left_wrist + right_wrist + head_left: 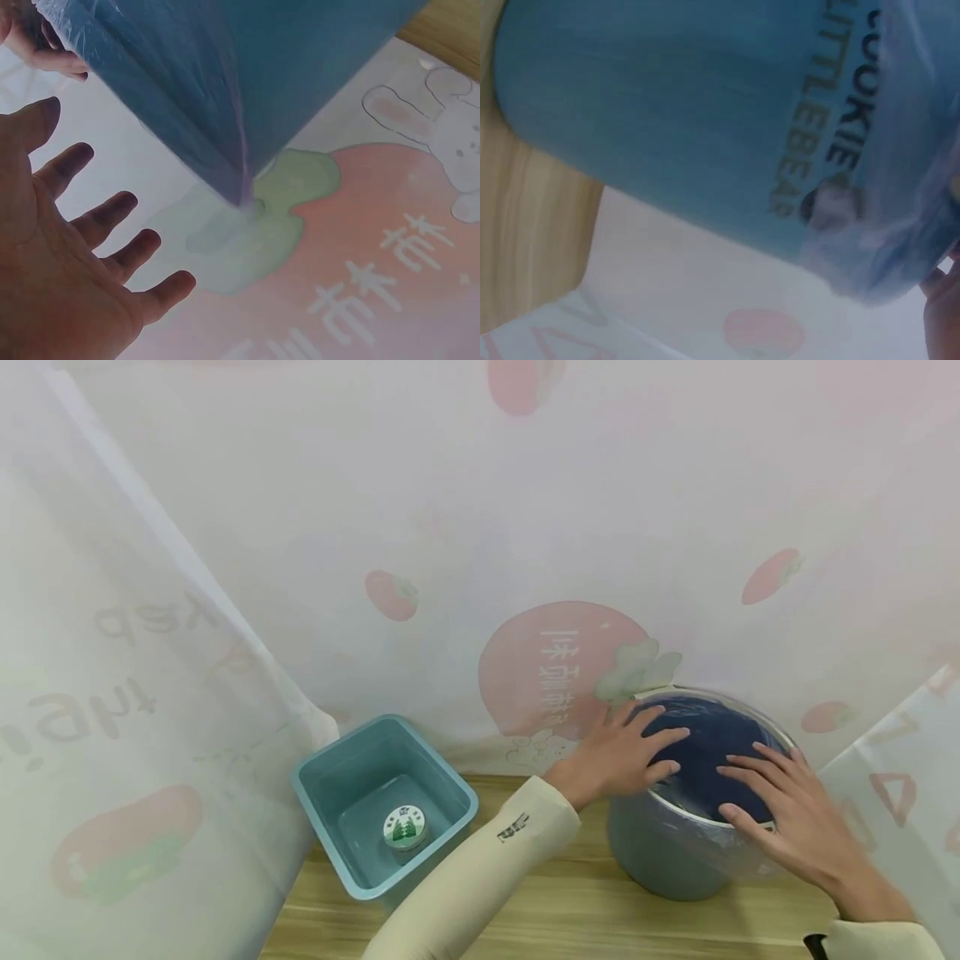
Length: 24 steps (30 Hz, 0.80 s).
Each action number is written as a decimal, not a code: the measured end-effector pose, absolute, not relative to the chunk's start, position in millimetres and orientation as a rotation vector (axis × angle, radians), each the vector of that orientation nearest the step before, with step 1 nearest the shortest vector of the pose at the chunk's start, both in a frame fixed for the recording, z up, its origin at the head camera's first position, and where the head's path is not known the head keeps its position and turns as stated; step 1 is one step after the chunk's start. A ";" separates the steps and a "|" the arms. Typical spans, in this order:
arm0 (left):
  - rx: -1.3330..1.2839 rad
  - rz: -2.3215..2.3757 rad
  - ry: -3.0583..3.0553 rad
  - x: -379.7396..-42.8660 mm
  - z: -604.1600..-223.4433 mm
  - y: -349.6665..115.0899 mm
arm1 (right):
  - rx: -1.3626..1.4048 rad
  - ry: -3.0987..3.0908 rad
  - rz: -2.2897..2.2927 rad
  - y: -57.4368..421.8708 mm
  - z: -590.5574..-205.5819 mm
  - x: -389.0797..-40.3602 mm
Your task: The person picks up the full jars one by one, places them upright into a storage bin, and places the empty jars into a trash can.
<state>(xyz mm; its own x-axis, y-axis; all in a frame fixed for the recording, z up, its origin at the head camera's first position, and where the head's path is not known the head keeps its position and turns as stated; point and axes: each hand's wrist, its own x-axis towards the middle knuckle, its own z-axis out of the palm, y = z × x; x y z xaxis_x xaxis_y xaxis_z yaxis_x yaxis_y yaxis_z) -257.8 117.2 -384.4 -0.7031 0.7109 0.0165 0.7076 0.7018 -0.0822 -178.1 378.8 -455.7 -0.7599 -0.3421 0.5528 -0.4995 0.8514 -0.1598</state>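
Observation:
A round blue-grey trash can (663, 852) stands on the right, lined with a thin translucent plastic bag (693, 827) folded over its light rim. Inside, the can looks dark blue. My left hand (626, 747) is at the left of the mouth, fingers spread over the opening; the left wrist view shows the same hand (75, 247) palm-up in frame, holding nothing. At the right side of the rim is my right hand (795, 818), fingers loosely extended over the mouth. In the right wrist view the trash can (667, 127) carries lettering, with the bag overhanging it.
On the left stands a square teal bin (322, 822) with a small round tin (405, 828), its lid white and green, inside. Both containers are on a wood-grain tabletop (555, 910). White strawberry-printed sheeting (450, 485) walls the back and sides.

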 end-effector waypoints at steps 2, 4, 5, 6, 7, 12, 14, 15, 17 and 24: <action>-1.175 0.113 -2.843 -259.0 -384.9 112.0 | 0.604 -2.519 0.401 372.8 -452.2 -179.8; -1.154 0.128 -2.827 -260.5 -385.7 106.9 | 0.595 -2.531 0.392 366.7 -448.2 -181.6; -1.139 0.143 -2.819 -261.3 -386.0 104.0 | 0.590 -2.538 0.390 363.5 -446.1 -182.5; -1.128 0.155 -2.810 -262.1 -385.9 101.3 | 0.585 -2.544 0.387 360.3 -443.9 -183.8; -1.118 0.164 -2.797 -263.1 -386.1 99.4 | 0.580 -2.549 0.381 357.4 -441.5 -184.6; -1.087 0.163 -2.764 -268.1 -385.7 90.5 | 0.556 -2.571 0.365 340.7 -430.2 -192.6; -1.087 0.140 -2.767 -270.2 -385.9 86.3 | 0.549 -2.579 0.363 333.3 -426.7 -196.0; -1.084 0.121 -2.776 -270.9 -386.1 83.7 | 0.546 -2.582 0.362 329.8 -425.5 -197.8; -1.081 0.109 -2.779 -272.4 -387.2 77.0 | 0.542 -2.591 0.353 321.7 -423.7 -200.5; -1.018 0.108 -2.728 -277.6 -392.8 38.5 | 0.535 -2.622 0.339 288.8 -420.7 -208.8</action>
<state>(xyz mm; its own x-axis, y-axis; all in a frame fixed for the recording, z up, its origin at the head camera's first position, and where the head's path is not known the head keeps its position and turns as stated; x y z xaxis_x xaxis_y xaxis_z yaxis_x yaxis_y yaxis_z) -277.6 38.5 -392.8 -0.7331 0.6542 0.1860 0.6374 0.7562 -0.1478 -208.8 288.8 -420.7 -0.8279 -0.3129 0.4655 -0.4212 0.8949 -0.1474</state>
